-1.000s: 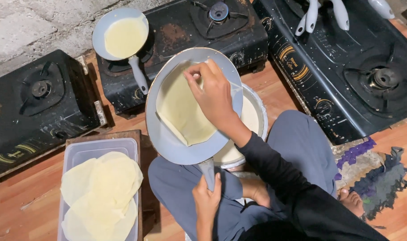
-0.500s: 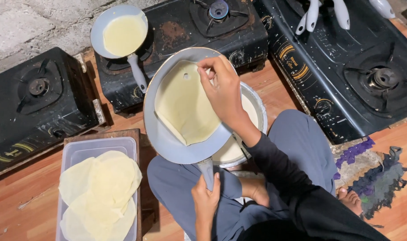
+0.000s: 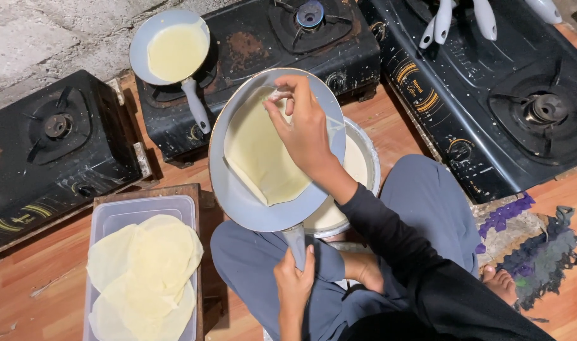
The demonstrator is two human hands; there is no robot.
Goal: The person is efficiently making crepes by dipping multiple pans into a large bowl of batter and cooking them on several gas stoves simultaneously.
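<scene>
My left hand (image 3: 293, 276) grips the handle of a grey frying pan (image 3: 238, 202) held tilted over my lap. A thin pale crepe (image 3: 260, 158) lies in the pan. My right hand (image 3: 304, 123) pinches the crepe's upper edge near the pan's far rim, lifting it off the surface. Under the pan a white bowl of pale batter (image 3: 361, 164) shows partly at the right.
A second small pan (image 3: 175, 50) with batter sits on a black gas stove (image 3: 257, 69). Two more stoves stand at left (image 3: 48, 145) and right (image 3: 522, 107). A clear plastic tray (image 3: 105, 221) holds several finished crepes (image 3: 149, 271). Wooden floor, a rag (image 3: 541, 252).
My right hand slid from the crepe's middle up to its far edge and pinched it; the crepe's top is peeling off the pan. The pan stays tilted in my left hand.
</scene>
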